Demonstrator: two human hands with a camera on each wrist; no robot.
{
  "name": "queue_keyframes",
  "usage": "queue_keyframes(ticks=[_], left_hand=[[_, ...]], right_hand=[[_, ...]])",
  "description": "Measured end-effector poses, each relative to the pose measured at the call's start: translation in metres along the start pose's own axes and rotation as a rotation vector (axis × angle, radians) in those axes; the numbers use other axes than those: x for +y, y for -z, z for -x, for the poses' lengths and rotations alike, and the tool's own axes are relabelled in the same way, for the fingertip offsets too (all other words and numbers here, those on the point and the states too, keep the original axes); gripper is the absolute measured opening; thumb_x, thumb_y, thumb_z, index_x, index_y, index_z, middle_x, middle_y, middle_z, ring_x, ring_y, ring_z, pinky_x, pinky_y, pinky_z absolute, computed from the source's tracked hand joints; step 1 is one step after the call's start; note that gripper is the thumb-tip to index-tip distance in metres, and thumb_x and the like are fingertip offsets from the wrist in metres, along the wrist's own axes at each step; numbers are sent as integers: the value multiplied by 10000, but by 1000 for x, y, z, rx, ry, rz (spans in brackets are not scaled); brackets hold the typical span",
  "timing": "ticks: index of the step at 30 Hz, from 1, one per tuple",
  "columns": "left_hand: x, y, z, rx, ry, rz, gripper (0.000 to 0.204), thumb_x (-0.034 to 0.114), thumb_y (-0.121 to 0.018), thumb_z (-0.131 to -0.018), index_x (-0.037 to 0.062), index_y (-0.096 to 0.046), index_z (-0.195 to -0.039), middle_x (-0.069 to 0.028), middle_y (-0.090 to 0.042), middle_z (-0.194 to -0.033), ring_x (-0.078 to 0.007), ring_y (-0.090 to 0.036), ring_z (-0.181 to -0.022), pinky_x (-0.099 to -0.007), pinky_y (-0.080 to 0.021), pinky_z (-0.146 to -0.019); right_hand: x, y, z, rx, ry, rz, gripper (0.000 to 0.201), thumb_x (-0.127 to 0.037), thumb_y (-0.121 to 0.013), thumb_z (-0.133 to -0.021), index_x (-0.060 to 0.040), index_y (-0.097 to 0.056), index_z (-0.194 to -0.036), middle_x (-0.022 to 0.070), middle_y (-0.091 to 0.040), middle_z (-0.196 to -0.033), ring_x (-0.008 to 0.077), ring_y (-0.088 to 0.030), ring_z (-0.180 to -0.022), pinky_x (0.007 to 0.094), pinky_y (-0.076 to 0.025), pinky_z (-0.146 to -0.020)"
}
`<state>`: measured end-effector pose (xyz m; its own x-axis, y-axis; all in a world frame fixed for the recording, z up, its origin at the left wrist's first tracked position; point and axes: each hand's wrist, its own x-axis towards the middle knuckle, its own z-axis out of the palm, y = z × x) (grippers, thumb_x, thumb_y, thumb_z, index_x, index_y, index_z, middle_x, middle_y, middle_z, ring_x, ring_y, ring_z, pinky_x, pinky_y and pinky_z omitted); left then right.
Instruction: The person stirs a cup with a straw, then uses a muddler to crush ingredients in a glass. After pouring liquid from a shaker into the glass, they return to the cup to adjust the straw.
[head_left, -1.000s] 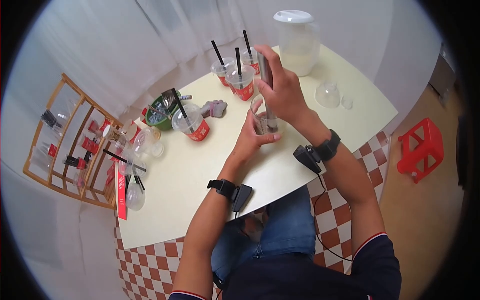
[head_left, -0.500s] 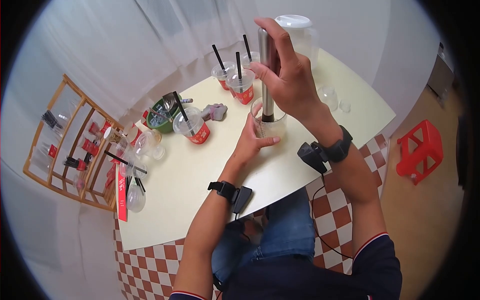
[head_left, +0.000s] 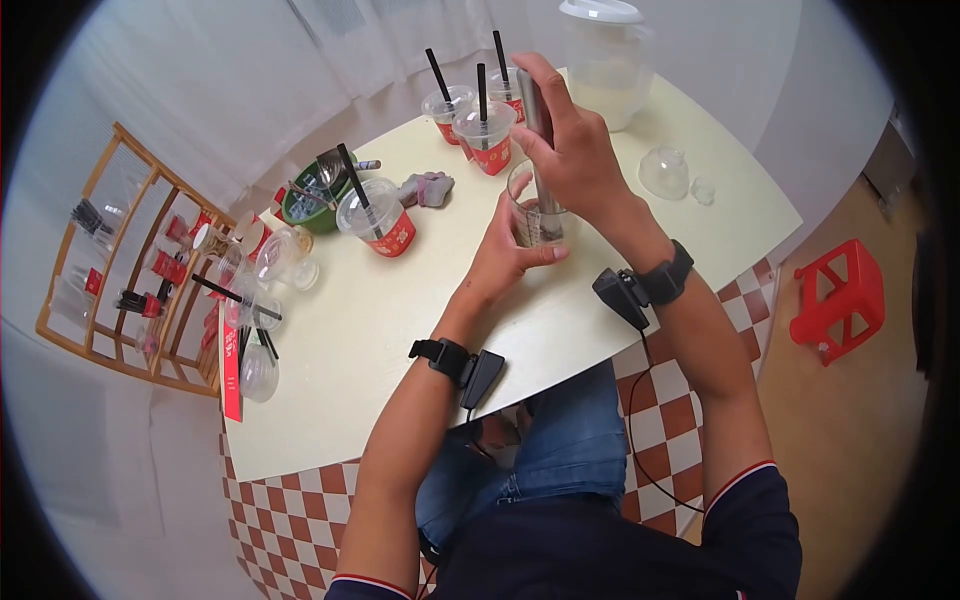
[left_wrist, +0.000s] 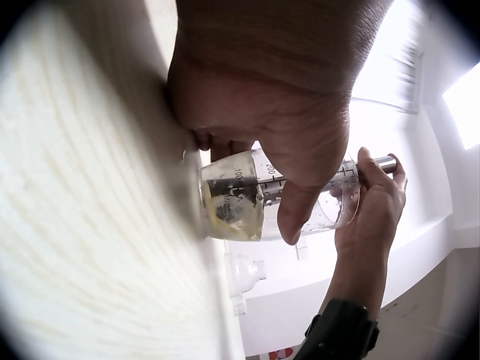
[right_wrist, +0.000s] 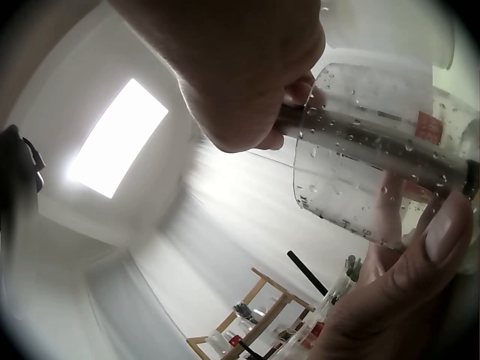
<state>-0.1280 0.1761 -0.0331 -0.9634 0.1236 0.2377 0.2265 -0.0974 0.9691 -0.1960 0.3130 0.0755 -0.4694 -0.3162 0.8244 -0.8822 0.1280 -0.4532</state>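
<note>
A clear measuring cup point(head_left: 528, 228) with printed marks stands on the table, and the left hand point(head_left: 503, 255) grips its side, thumb across the front. The right hand point(head_left: 578, 160) holds a steel muddler point(head_left: 535, 110) upright, fingers around its upper part. The muddler's dark lower end is down inside the cup, near the bottom. In the left wrist view, pale yellow pieces and some liquid lie in the cup point(left_wrist: 234, 202) around the dark head. Water drops cover the cup wall point(right_wrist: 337, 172) in the right wrist view.
Several lidded cups with black straws, one point(head_left: 380, 225) left of the hands, stand beyond. A grey cloth point(head_left: 427, 189) and a green bowl point(head_left: 308, 215) lie left. A lidded pitcher point(head_left: 608, 70) and clear dome point(head_left: 664, 172) are right. A wooden rack point(head_left: 100, 352) stands far left.
The right hand lifted the muddler within the cup, then lowered it to the bottom again. The left hand keeps its grip. The head view has shifted slightly.
</note>
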Motion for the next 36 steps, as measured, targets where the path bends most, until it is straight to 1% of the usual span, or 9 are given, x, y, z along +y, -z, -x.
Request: queue_keyframes(ticks=[2,6,11,16,21,24,27,30,36], left_hand=[[0,-1,0,7,2,13,1254,137,-939,-711,57,-115,-1653,-218,-502,-1458,-285,-557,-1282,-394,-448,-1099],[-1,-1,-1,9,-7,37,1246,112,-935,-716,51,-112,-1649,-198,-515,-1433,-266,-563,-1268,-383,-461,-1082],[9,-4,2,-10,25,18,1209,55,-913,-720,83,-133,-1644,-174,-443,-1523,-295,-488,-1410,-419,-447,-1147],[9,-6,4,-2,5,27,1210,88,-910,-736,50,-113,-1646,-207,-492,-1471,-287,-555,-1308,-395,-443,-1108],[10,-5,3,-2,-30,-44,1219,104,-916,-724,50,-120,-1646,-229,-475,-1490,-305,-542,-1327,-404,-419,-1131],[11,-7,3,7,-36,-41,1225,120,-922,-717,53,-126,-1646,-233,-475,-1487,-303,-535,-1329,-406,-418,-1130],[6,-4,2,8,-28,-9,1220,127,-927,-711,60,-142,-1642,-220,-489,-1464,-290,-537,-1310,-404,-433,-1112],[4,-4,0,-6,-22,19,1207,126,-929,-705,69,-162,-1635,-199,-508,-1427,-274,-546,-1277,-396,-453,-1082],[6,-3,1,-17,24,48,1192,68,-923,-710,88,-165,-1629,-151,-489,-1467,-285,-507,-1378,-410,-443,-1137]], right_hand=[[-2,1,0,2,-12,0,769,0,-703,-864,-168,-358,-1530,221,-674,-871,448,-686,-797,500,-535,-712],[-6,1,4,16,-15,34,780,4,-700,-863,-177,-357,-1540,223,-676,-929,449,-685,-811,501,-535,-727],[-16,7,7,-3,-25,-11,771,0,-696,-871,-179,-361,-1542,237,-674,-1008,443,-691,-828,498,-536,-724],[-30,25,-7,73,4,-18,770,12,-698,-875,-164,-355,-1542,222,-677,-920,417,-692,-782,476,-536,-712],[-41,30,-15,80,-24,-35,801,18,-716,-864,-153,-338,-1549,236,-684,-935,417,-699,-788,466,-532,-702],[-31,18,-13,133,36,-48,753,-35,-729,-918,-151,-363,-1566,90,-567,-788,167,-552,-654,314,-485,-655],[-16,8,-4,72,-14,-11,753,-29,-722,-911,-161,-364,-1561,126,-620,-828,241,-635,-699,353,-520,-700],[-2,-1,4,45,39,48,834,32,-720,-848,-170,-327,-1556,235,-656,-931,440,-681,-784,507,-534,-700],[-5,-2,3,14,6,33,807,41,-707,-852,-176,-344,-1539,241,-660,-967,448,-682,-797,511,-531,-701]])
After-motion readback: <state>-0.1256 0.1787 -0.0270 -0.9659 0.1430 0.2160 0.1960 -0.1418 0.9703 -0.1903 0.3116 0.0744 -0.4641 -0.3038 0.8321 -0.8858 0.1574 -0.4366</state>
